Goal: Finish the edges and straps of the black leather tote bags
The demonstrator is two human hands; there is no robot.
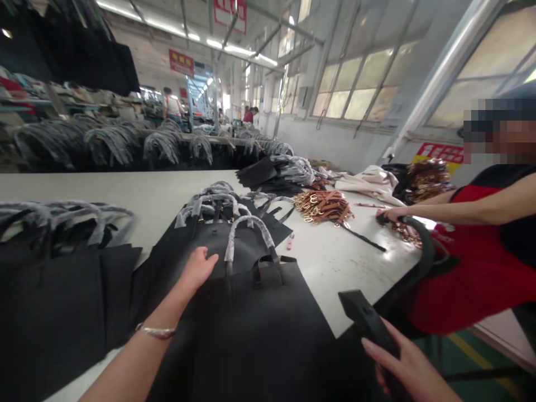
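My left hand [198,269] is above the stacked black bags, beside the upper left corner of the front black bag [268,312]. Its fingers are curled with the thumb sticking out; whatever lies under them is hidden. On that bag a handle [251,223] wrapped in clear plastic stands up, next to a small black strap [257,271]. Low on the right, my right hand [397,357] is closed around a black handheld tool [364,312] with a wide, flat head. The tool is apart from the bag, off its right side.
More black bags [50,301] lie at left. Brown straps with gold clasps [324,206] are heaped on the white table [326,279], near black pieces [263,176] and pale cloth [368,181]. At right, a co-worker in a red apron [473,268] reaches over the table beside a black hose [425,245].
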